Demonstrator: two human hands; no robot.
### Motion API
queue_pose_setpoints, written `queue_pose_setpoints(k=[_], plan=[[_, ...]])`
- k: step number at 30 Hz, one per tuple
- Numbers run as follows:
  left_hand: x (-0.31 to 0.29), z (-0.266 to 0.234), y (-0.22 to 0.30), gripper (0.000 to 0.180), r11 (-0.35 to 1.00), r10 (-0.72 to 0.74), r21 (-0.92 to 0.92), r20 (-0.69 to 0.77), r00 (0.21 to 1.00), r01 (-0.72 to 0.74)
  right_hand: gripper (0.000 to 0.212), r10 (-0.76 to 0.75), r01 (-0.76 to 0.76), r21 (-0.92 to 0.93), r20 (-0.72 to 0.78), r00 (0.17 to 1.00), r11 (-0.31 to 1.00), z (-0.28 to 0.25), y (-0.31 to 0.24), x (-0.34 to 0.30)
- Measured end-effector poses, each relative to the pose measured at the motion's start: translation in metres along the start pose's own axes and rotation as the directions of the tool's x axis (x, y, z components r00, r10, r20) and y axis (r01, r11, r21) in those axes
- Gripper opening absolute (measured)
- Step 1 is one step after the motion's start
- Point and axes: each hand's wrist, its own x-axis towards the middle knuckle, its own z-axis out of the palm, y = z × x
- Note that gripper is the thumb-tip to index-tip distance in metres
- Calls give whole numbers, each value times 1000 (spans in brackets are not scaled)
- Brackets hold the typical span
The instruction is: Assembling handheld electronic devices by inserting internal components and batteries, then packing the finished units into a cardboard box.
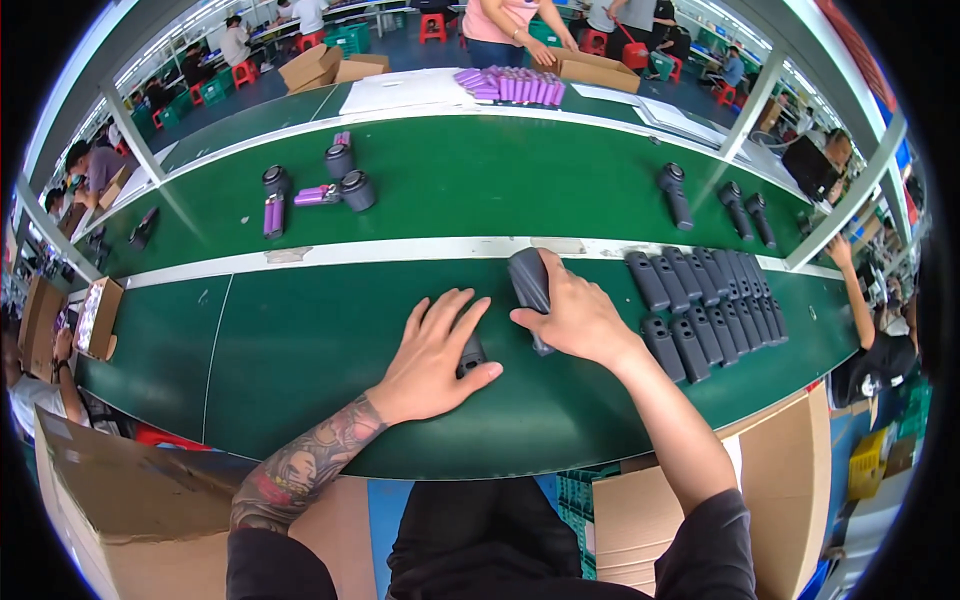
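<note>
My right hand is closed round a dark grey plastic handle casing, held upright-slanted near the white rail, its lower end close to the green tabletop. My left hand lies over a second dark grey casing, fingers stretched out and thumb apart; most of that piece is hidden under the palm. Whether the left hand presses on it I cannot tell. To the right of my right hand, several matching grey casings lie side by side in two rows on the green table.
Beyond the white rail, a green belt carries grey round-headed units with purple cells and more grey units. Across it, a person in pink stands by purple cells. Cardboard boxes flank my legs.
</note>
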Motion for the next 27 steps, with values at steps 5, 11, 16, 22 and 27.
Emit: queue_pose_setpoints(k=[5,11,16,22,27], plan=[[-3,3,-12,67,1000,-14,-16,-18,1000,14,72,-46,43,-65,-51,998,997,7,-16,3],[-1,-2,-6,63,998,57,30,8,998,-57,64,-5,-36,-204,-197,980,978,2,-2,9],[-1,-5,-10,54,991,117,60,50,992,-120,58,-10,-43,-340,-152,988,939,8,-14,7],[0,-11,-22,44,997,18,-74,-108,994,-27,56,-24,-28,-198,-255,967,980,-2,-2,16],[13,-14,-64,41,901,-357,-361,-298,886,241,54,106,-207,-417,-251,962,885,6,8,25]])
